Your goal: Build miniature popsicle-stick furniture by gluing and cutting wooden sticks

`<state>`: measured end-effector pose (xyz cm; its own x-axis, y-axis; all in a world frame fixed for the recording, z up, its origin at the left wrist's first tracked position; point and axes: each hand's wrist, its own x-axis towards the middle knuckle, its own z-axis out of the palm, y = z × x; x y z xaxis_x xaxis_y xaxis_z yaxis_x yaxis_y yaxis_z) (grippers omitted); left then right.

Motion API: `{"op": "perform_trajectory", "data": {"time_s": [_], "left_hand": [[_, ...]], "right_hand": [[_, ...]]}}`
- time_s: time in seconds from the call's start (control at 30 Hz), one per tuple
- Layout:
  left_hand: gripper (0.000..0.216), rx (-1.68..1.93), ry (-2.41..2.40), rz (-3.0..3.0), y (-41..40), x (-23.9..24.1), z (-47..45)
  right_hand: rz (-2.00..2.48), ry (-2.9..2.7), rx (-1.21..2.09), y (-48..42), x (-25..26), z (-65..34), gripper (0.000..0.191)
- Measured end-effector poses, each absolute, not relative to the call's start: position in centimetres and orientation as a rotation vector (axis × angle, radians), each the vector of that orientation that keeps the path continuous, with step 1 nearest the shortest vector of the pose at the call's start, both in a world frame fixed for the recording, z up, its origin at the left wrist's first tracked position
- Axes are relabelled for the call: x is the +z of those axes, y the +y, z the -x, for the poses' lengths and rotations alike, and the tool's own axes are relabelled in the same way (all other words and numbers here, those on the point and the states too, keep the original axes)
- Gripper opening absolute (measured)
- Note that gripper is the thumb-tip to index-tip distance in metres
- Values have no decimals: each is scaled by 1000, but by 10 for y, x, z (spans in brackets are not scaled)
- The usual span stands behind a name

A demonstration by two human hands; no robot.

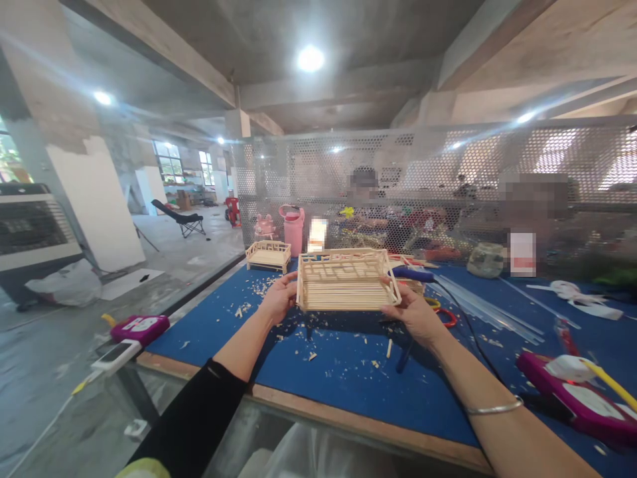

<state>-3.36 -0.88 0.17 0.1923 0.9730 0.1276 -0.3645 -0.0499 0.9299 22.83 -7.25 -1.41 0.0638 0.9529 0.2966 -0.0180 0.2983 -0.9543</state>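
I hold a small wooden stick model (347, 282), shaped like a bench or bed with railings, up above the blue mat (348, 378). My left hand (279, 299) grips its left end with thumb on top. My right hand (415, 312) grips its right end, fingers curled under it. Beneath and behind the right hand lies a blue-handled glue gun (413, 273) with a black cord. Wood chips are scattered over the mat under the model.
A second finished stick model (269, 254) stands at the far left of the mat near a pink bottle (293, 229). Clear glue sticks (478, 305) lie right. Magenta devices (577, 392) (141, 327) sit at both edges. People sit behind a perforated screen (448, 172).
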Motion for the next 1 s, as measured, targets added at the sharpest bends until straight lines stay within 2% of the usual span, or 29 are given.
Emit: {"op": "perform_trajectory", "data": {"time_s": [0.17,0.4,0.5,0.7,0.8,0.93,1.0], "left_hand": [[39,1215,762,-1148,-6,-1,36],[31,1245,990,-1213,1,-6,38],[25,1363,1166,-1253,1,-5,38],[12,1470,1402,-1258,1,-3,42],[14,1428,1437,-1253,3,-4,43],[10,1302,1426,-1315,3,-7,42],[16,1252,1401,-1348,1,-7,40]], "right_hand": [[998,-1300,926,-73,-13,-229,66],[1016,-1394,1105,-72,-19,-223,62],[1025,-1453,977,-64,-27,-225,66],[1453,-1542,505,-55,-39,-236,82],[1428,-1606,473,-59,-35,-235,70],[1366,-1730,643,-64,-30,-231,42],[1359,-1730,619,-62,-30,-232,36]]}}
